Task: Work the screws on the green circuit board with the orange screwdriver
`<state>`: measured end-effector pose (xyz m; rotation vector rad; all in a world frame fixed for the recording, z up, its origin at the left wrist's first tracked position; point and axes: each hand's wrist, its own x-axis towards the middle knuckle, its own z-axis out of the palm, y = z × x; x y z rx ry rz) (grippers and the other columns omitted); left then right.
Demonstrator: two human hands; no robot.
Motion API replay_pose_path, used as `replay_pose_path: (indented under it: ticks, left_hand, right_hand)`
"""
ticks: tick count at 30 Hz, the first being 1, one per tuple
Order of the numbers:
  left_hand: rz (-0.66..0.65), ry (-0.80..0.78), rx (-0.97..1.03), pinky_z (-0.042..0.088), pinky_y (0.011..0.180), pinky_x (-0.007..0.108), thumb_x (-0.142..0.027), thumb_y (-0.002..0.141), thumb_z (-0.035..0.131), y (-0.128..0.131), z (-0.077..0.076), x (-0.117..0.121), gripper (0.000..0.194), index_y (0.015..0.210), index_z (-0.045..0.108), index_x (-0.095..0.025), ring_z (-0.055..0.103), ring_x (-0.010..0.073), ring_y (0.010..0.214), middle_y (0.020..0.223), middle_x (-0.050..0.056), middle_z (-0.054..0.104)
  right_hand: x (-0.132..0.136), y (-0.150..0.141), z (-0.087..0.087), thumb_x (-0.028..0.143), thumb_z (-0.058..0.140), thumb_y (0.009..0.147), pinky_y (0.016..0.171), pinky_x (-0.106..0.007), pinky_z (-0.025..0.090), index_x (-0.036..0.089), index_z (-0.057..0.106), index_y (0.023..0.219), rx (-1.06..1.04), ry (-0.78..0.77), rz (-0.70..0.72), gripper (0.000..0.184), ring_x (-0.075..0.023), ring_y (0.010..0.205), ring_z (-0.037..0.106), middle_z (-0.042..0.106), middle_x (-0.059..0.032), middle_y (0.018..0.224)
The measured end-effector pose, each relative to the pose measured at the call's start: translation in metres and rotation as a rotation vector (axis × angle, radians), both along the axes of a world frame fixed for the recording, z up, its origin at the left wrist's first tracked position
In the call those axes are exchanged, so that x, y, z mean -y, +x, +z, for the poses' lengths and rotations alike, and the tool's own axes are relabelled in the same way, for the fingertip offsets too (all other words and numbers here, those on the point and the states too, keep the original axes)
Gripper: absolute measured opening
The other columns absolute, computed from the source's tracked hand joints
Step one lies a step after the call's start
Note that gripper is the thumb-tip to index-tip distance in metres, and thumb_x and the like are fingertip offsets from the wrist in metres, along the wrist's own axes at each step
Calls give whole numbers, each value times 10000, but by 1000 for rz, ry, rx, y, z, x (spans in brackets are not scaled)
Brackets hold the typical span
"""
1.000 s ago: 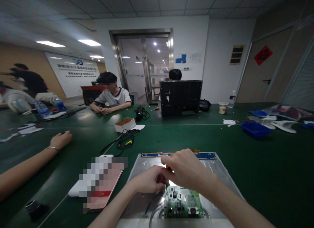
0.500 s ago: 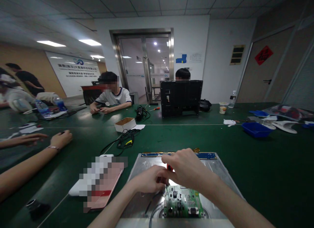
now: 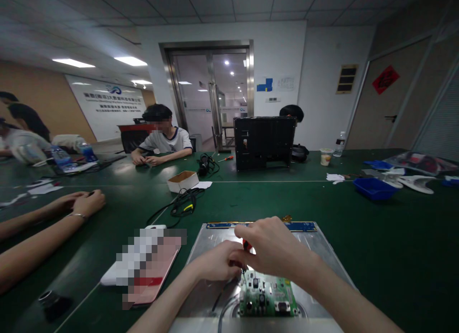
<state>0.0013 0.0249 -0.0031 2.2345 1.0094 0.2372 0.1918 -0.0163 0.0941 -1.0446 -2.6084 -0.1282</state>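
Note:
My right hand (image 3: 274,249) is closed round the red handle of a small screwdriver (image 3: 245,246) whose tip points down at the upper left corner of a green circuit board (image 3: 267,299). My left hand (image 3: 217,262) is closed too, pinching the screwdriver's shaft just above the board. The board lies on a silver metal panel (image 3: 322,256) with a blue strip (image 3: 303,226) along its far edge. Grey wires (image 3: 220,299) run out from the board's left side.
A pink phone (image 3: 147,271) lies left of the panel on the green table (image 3: 376,237). Another person's forearms (image 3: 46,227) rest at left. Black cables (image 3: 182,205), a cardboard box (image 3: 182,181), a black case (image 3: 264,142) and a blue tray (image 3: 373,188) stand farther off. People sit opposite.
My hands have stayed at the board, the right one turning slightly. The person at left has brought a second hand onto the table. The head behind the black case has shifted right.

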Motion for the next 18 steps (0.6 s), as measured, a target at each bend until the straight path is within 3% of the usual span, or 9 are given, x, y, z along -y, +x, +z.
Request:
replay_pose_path:
  ticks: [5, 8, 12, 15, 18]
  left_hand:
    - [-16, -78, -12, 406, 557, 206, -111, 638, 522, 2, 6, 1, 184, 796, 604, -162, 546, 148, 661, 729, -12, 593]
    - [7, -53, -11, 420, 578, 217, -140, 652, 545, 1, 5, 1, 173, 815, 604, -156, 553, 161, 686, 748, -3, 610]
    - [22, -14, -11, 441, 625, 236, -157, 661, 554, -1, -1, 0, 217, 872, 605, -156, 563, 179, 728, 785, 12, 632]
    - [27, -9, -27, 441, 637, 241, -163, 662, 554, -1, 0, 0, 205, 861, 600, -164, 566, 185, 742, 792, 15, 633]
    - [23, -19, -34, 433, 640, 245, -156, 648, 553, 1, 5, 2, 169, 813, 585, -168, 569, 183, 730, 794, 12, 619]
  right_hand:
    - [-2, -2, 0, 349, 535, 893, 494, -293, 173, 195, 562, 789, 22, -2, -32, 188, -151, 594, 608, 691, -27, 704]
    - [0, -2, 2, 272, 530, 849, 483, -287, 189, 195, 542, 855, 37, -5, -20, 79, -154, 602, 611, 696, -30, 753]
    - [3, -1, 5, 241, 531, 796, 472, -286, 213, 202, 525, 912, 22, -13, -2, 122, -161, 621, 617, 692, -24, 804]
    - [3, 0, 5, 280, 527, 839, 493, -278, 251, 208, 538, 901, 30, -23, 12, 96, -165, 653, 628, 696, -25, 805]
    - [1, 0, 5, 411, 527, 891, 513, -274, 263, 210, 563, 866, 32, -30, -5, 206, -174, 648, 635, 709, -25, 775]
